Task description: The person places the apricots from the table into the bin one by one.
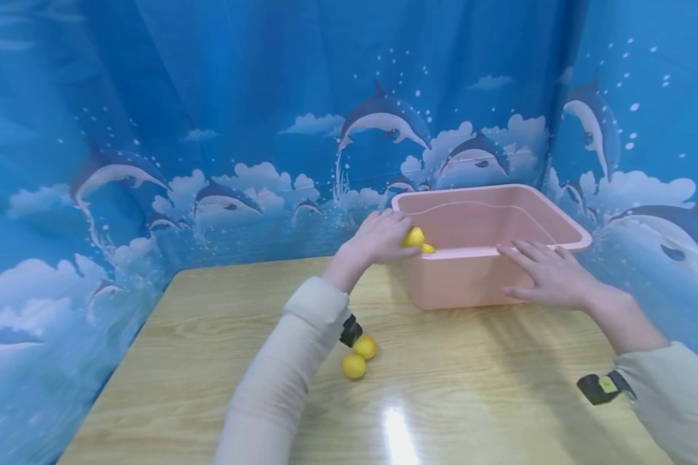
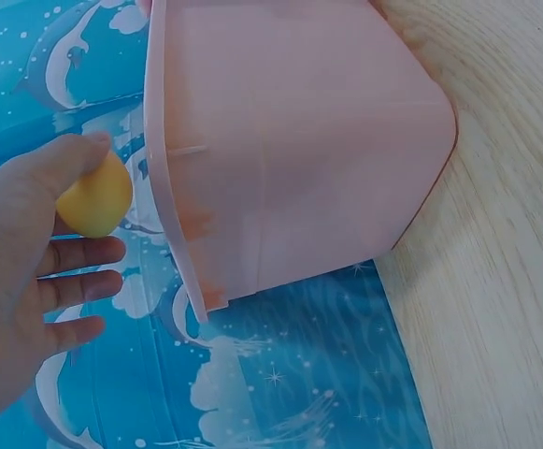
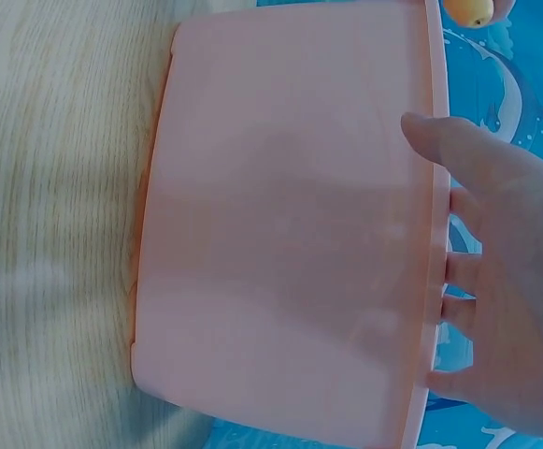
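Note:
My left hand [image 1: 384, 237] is at the left end of a pink plastic bin [image 1: 471, 281], level with its rim. It holds a small round yellow fruit [image 2: 96, 195] between thumb and forefinger, the other fingers extended. Another yellow fruit [image 1: 428, 248] shows just inside the bin's left end, partly hidden by the near rim. My right hand [image 1: 549, 274] lies at the near rim, fingers fairly straight over the edge; in the right wrist view its thumb [image 3: 439, 140] points across the outer wall. Two yellow fruits [image 1: 353, 366] with a reddish blush lie on the table beside my left forearm.
The bin stands at the back right of a light wooden table [image 1: 238, 323]. A blue curtain [image 1: 238, 84] printed with dolphins hangs behind and at both sides. Small black devices are strapped at both wrists.

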Available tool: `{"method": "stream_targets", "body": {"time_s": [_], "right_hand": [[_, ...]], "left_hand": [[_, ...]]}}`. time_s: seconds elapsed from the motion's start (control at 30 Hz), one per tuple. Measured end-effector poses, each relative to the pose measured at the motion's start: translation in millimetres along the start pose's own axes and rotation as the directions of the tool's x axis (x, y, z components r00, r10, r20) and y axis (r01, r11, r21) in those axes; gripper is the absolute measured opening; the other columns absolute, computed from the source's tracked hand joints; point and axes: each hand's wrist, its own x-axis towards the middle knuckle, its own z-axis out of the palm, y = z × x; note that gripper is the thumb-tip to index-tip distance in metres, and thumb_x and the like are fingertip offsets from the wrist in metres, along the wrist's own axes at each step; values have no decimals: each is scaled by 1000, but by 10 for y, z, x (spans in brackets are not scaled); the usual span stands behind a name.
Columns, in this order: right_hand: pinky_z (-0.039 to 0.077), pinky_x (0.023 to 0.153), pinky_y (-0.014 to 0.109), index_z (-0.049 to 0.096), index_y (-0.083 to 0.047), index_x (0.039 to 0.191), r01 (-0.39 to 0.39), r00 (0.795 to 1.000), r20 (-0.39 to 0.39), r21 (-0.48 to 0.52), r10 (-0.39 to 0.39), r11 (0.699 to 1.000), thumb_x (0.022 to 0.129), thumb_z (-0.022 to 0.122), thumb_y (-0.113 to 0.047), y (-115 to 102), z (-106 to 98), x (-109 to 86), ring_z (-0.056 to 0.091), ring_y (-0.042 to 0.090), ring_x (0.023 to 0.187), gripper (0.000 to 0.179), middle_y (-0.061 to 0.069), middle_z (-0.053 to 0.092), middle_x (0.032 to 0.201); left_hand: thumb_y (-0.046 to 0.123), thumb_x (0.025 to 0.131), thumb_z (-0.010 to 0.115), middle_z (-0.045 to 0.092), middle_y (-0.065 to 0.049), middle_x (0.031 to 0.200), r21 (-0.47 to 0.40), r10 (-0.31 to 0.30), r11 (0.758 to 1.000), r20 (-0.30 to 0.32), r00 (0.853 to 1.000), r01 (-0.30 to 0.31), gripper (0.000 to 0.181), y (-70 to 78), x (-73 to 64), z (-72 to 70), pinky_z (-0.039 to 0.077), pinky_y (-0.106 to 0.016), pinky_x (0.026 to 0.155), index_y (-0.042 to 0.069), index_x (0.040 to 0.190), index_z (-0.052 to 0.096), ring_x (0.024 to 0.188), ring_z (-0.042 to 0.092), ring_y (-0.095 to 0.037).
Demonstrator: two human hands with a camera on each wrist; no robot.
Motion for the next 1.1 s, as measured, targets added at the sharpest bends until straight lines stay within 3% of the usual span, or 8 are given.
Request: {"method": "stream_targets", "body": {"time_s": [0.33,0.6,0.9,1.1], "right_hand": [[12,96,69,28,-8,144,16,1000,-19,-14,-16,1000,87,60,-44,-2,11,20,21,47,129,75,29,25,143],[14,96,68,26,-9,145,9,1000,-25,-13,-9,1000,87,58,-49,0,24,-1,21,47,130,77,28,25,144],[13,96,68,26,-10,145,16,999,-35,0,-16,1000,86,59,-46,-4,33,-5,21,47,130,77,28,25,144],[12,96,69,27,-9,145,0,1000,-27,11,1,1000,86,59,-48,-10,30,-18,21,47,130,77,28,25,144]], "left_hand": [[55,87,52,52,4,102,104,7,995,3,1000,-7,45,57,187,9,35,-30,77,18,114,56,91,44,-13],[49,89,51,54,3,109,104,12,995,19,1000,-14,43,117,329,46,35,-34,88,17,117,55,97,44,-14],[51,90,51,54,3,109,129,19,991,21,1000,-21,44,158,366,73,36,-32,85,17,118,54,99,44,-15],[55,89,48,53,-1,123,160,34,986,16,999,-36,57,178,354,61,32,-37,100,15,130,49,115,44,-18]]}}
